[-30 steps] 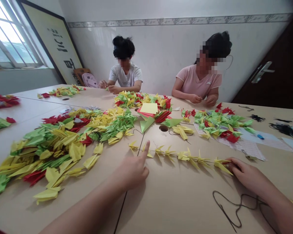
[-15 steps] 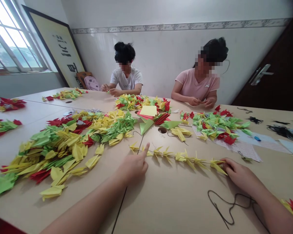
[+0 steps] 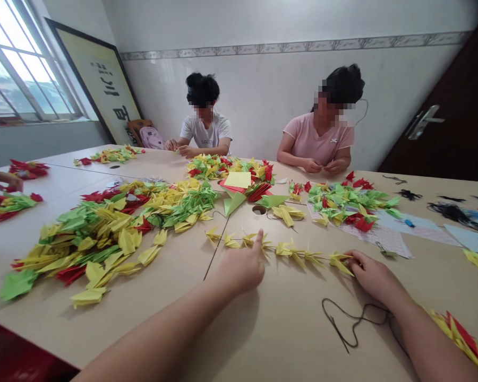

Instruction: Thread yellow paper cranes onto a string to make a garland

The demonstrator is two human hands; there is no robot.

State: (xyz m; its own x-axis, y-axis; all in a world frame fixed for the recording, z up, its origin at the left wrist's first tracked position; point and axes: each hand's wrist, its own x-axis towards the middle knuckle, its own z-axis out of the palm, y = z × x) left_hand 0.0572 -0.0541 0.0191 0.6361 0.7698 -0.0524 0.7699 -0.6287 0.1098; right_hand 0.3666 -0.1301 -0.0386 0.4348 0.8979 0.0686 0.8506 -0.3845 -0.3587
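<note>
We see bare table (image 3: 290, 329) at lower centre, open to a passing hand; the paper heap (image 3: 103, 233) crowds the left; the yellow garland (image 3: 302, 257) and black cord (image 3: 330, 314) bar centre and lower right.

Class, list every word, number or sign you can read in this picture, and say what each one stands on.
Framed board: large black brush characters, too slanted to read.
White T-shirt: small dark chest print, too small to read.
Patterned sheet: fine marks, blurred.
String of yellow paper cranes, held at its end by the right hand: no writing.
</note>
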